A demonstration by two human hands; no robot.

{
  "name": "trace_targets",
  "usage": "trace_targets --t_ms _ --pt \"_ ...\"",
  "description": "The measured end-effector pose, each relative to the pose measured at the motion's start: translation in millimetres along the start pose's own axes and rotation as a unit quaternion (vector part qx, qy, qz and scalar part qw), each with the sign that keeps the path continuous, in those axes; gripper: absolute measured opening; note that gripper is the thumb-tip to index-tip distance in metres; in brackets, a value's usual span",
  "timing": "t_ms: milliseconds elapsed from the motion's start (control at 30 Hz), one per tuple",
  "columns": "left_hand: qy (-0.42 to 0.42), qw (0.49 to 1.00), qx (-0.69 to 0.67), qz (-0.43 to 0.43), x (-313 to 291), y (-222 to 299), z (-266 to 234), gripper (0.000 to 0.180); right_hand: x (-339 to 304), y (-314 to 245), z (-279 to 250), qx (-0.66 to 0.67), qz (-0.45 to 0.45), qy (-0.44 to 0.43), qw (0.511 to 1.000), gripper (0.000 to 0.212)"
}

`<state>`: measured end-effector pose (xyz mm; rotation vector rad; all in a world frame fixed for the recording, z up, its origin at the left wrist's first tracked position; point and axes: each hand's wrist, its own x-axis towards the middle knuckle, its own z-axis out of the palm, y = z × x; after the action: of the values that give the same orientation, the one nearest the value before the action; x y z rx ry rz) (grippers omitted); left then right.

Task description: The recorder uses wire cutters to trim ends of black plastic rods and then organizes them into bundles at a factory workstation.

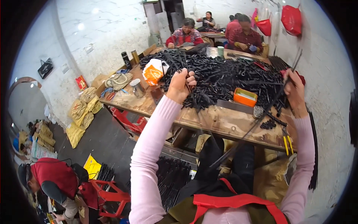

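My right hand (294, 89) is closed around long, thin black rods (257, 121), which slant from above the hand down to my lap and blur at the lower end. My left hand (182, 85) is raised over the near table edge in a fist, with thin dark rod ends showing at the fingers; the rest of them is smeared by motion. Beyond both hands spreads a large heap of short black tubular parts (220, 80) on the wooden table (197, 118). An orange box (245, 97) stands at the heap's near side, between my hands.
Yellow-handled pliers (288, 143) hang at the table's right front edge. A metal cup (137, 88) and an orange-white bag (153, 71) stand left. Co-workers sit at the far side; another person (56, 179) bends beside a red stool (112, 198). Black rod bundles (173, 183) lie below.
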<state>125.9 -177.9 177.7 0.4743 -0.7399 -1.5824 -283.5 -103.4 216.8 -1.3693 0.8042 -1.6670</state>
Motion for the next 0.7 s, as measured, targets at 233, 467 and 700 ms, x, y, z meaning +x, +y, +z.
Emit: trace_targets --t_ms 233,467,700 --pt "-0.101 0.973 0.191 -0.080 -39 -11 9 0.018 18 17 70 0.000 0.116 -0.061 0.991 0.015" --pt "-0.064 0.967 0.199 -0.144 -91 -30 39 0.023 35 32 137 0.001 0.066 -0.106 0.992 0.018" --pt "-0.232 0.942 0.134 -0.202 -102 -49 20 0.036 48 61 152 0.008 0.069 -0.075 0.995 0.038"
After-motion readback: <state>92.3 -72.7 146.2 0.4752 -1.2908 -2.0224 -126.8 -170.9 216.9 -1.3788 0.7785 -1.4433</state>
